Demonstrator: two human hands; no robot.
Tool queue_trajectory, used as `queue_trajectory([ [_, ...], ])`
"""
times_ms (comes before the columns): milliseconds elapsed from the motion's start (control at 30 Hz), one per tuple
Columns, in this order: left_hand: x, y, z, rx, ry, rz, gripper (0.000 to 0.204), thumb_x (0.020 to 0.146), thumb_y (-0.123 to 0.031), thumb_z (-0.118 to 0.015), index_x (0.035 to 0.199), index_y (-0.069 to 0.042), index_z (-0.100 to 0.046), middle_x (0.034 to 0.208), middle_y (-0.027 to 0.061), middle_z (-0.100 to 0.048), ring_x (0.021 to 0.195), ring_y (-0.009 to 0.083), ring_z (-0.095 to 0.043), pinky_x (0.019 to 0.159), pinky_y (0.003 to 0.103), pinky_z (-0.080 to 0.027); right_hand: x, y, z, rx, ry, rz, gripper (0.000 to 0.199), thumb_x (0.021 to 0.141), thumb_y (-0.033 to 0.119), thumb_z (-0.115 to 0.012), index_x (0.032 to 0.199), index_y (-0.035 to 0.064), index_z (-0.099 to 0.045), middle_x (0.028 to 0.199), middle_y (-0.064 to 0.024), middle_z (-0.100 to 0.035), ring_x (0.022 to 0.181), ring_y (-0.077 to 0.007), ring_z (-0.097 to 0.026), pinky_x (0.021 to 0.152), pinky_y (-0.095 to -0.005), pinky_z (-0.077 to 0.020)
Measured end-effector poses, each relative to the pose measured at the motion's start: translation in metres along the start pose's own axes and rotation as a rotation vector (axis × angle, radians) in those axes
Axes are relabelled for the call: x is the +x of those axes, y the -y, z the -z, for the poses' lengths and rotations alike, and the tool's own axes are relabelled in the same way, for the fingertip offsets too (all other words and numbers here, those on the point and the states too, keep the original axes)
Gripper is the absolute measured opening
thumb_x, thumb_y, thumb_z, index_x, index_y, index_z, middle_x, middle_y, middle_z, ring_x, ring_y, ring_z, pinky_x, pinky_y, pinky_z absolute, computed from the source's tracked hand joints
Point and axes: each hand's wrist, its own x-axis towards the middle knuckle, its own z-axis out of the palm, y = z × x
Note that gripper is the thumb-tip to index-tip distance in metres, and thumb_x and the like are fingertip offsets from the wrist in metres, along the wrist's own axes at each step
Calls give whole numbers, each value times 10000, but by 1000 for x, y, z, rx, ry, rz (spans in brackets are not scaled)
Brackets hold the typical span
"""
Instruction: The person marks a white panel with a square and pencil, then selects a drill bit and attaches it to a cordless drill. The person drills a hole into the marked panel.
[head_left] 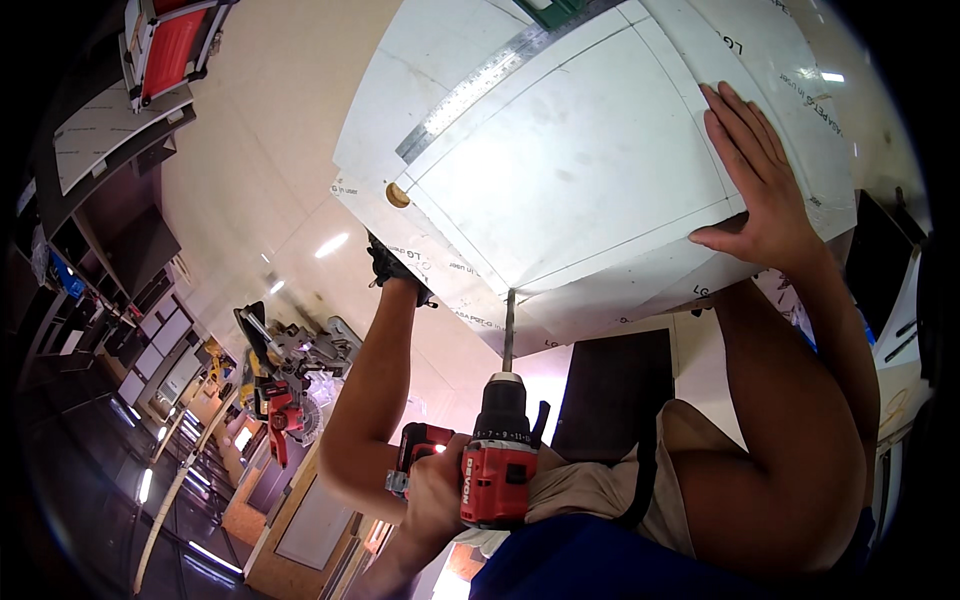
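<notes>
My left hand (437, 492) is wrapped round the grip of a red and black cordless drill (497, 480). The drill's long bit (509, 330) points away from me, and its tip meets a white panel (570, 160) near a corner of the pencil lines drawn on it. Whether the bit has gone into the surface cannot be made out. My right hand (755, 190) lies flat on the panel's right side, fingers spread. Along the panel's far left side lies a metal ruler (470, 95). A round tan-coloured opening (397, 195) shows near the left edge.
Part of a green object (550, 10) rests at the panel's far edge. My bent legs are on both sides below the panel, with a dark board (615, 395) between them. On the left stand a mitre saw (300, 370) and dark shelving (130, 240); a red-and-white folded frame (175, 50) is farther back.
</notes>
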Motion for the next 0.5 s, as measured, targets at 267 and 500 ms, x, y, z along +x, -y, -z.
queue_trajectory([
  [267,7,-12,15,-15,22,11,513,694,-250,-831,1055,24,-591,707,180,-665,639,339,-694,592,373,-522,0,0,2,13,1,-4,1089,606,445,-838,1491,32,-357,1578,-133,-318,1475,-320,-261,1206,-481,-208],
  [500,12,-11,32,-12,24,-56,464,652,-244,-820,960,25,-600,697,165,-657,641,319,-694,597,341,-504,-1,0,2,36,-5,0,1078,611,454,-833,1485,25,-370,1574,-134,-322,1472,-326,-259,1205,-478,-212],
])
